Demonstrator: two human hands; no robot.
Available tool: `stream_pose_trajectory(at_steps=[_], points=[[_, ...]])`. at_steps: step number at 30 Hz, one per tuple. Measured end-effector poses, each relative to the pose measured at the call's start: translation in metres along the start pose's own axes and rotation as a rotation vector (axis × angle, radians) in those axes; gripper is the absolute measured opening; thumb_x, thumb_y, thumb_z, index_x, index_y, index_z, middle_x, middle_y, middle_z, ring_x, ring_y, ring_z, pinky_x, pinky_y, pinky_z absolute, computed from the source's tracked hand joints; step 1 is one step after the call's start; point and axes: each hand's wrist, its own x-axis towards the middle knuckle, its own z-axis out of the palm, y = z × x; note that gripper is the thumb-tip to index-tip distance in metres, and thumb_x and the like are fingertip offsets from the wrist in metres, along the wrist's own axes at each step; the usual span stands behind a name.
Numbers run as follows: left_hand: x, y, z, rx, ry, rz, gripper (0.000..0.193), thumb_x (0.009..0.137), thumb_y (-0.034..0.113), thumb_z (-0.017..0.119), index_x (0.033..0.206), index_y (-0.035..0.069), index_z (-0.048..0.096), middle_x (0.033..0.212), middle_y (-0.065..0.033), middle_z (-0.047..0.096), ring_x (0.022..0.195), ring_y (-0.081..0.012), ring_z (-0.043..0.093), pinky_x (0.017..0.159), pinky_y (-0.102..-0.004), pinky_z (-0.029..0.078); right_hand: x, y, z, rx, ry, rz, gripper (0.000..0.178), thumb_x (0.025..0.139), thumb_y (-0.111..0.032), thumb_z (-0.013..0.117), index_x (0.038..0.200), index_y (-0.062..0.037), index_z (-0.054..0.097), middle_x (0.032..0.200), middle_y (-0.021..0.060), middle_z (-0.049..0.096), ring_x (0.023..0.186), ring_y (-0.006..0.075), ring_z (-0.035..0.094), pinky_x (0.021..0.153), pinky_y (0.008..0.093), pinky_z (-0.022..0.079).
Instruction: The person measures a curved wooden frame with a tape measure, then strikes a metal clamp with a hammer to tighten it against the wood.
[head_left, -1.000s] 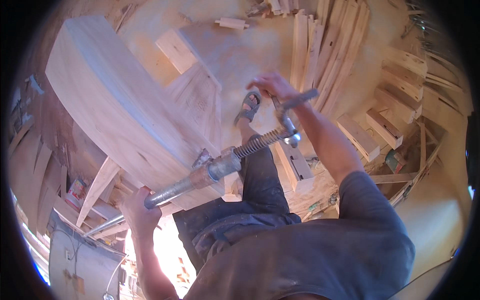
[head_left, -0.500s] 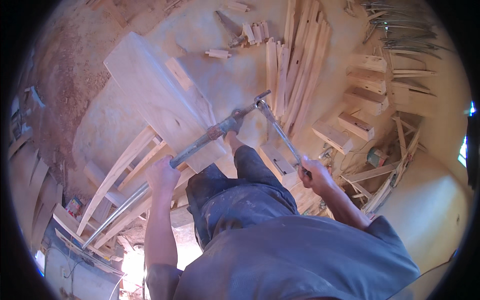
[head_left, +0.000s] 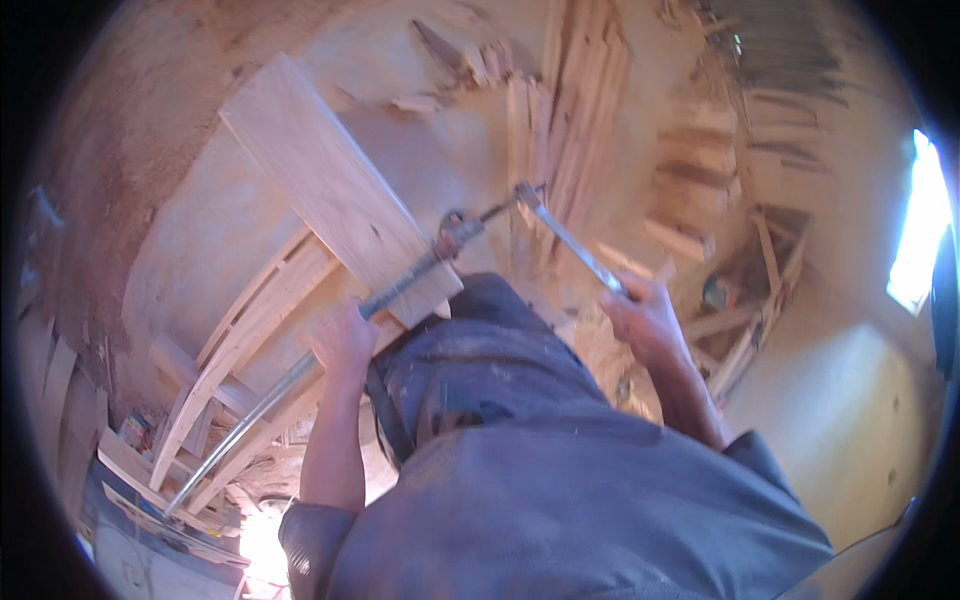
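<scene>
A long metal pipe clamp (head_left: 405, 283) runs diagonally across a curved wooden frame (head_left: 222, 372) and under or along a wide pale plank (head_left: 325, 165); the exact contact is hard to tell. My left hand (head_left: 345, 340) is closed around the clamp's pipe near the plank's near edge. In my right hand (head_left: 643, 318) is the handle of a steel wrench (head_left: 572, 245). Its far head sits at the outer end of the clamp's screw (head_left: 495, 211), beyond the rusty clamp jaw (head_left: 455, 232). The picture is somewhat blurred by motion.
Long wooden strips (head_left: 585, 120) lie on the floor ahead, with short tenoned pieces (head_left: 487, 65) beside them. Thick wooden blocks (head_left: 695, 170) line the right side, near a wooden frame (head_left: 765, 255). Curved boards (head_left: 62, 400) stand at the far left.
The view has shifted. My right hand has moved slightly up and right with the wrench, whose head stays at the screw's end. A foot seen beside the clamp jaw earlier no longer shows.
</scene>
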Motion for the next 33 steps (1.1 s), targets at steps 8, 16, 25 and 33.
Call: stream_pose_trajectory(at_steps=[8,16,25,33], points=[[0.01,0.007,-0.016,0.004,-0.049,0.029,0.029,0.073,0.013,0.061,0.099,0.015,0.073,0.075,-0.015,0.069,0.071,-0.0331,0.068,0.066,-0.0455,0.051,-0.001,-0.02,0.025,0.214,0.198,-0.361,0.066,0.084,-0.01,0.068,0.142,0.004,0.042,0.094,0.0127,0.07,0.088,0.0184,0.065,0.08,0.0281,0.05],[0.003,0.002,-0.013,-0.003,-0.145,0.037,0.032,0.075,0.018,0.063,0.105,0.015,0.072,0.095,-0.013,0.072,0.086,-0.0294,0.07,0.073,-0.0444,0.055,0.0,-0.085,0.044,0.273,0.306,-0.694,0.027,0.082,-0.008,0.069,0.106,0.0052,0.07,0.1,0.0109,0.07,0.094,0.016,0.063,0.084,0.025,0.047],[0.001,-0.001,-0.019,-0.029,-0.061,0.098,0.019,0.078,0.017,0.061,0.092,0.01,0.071,0.079,-0.017,0.07,0.076,-0.0357,0.069,0.068,-0.0464,0.055,0.03,-0.083,0.016,-0.396,0.331,-0.67,0.027,0.083,-0.01,0.069,0.106,0.0047,0.069,0.095,0.0112,0.071,0.089,0.0185,0.065,0.078,0.03,0.05],[-0.035,-0.014,-0.009,-0.21,0.283,0.214,0.029,0.078,0.013,0.06,0.105,0.007,0.064,0.099,-0.0156,0.067,0.095,-0.0331,0.065,0.082,-0.0461,0.05,0.035,-0.003,0.001,0.001,0.188,-0.612,0.029,0.087,-0.008,0.063,0.112,0.0046,0.067,0.067,0.0029,0.058,0.055,0.0097,0.051,0.049,0.0252,0.038]])
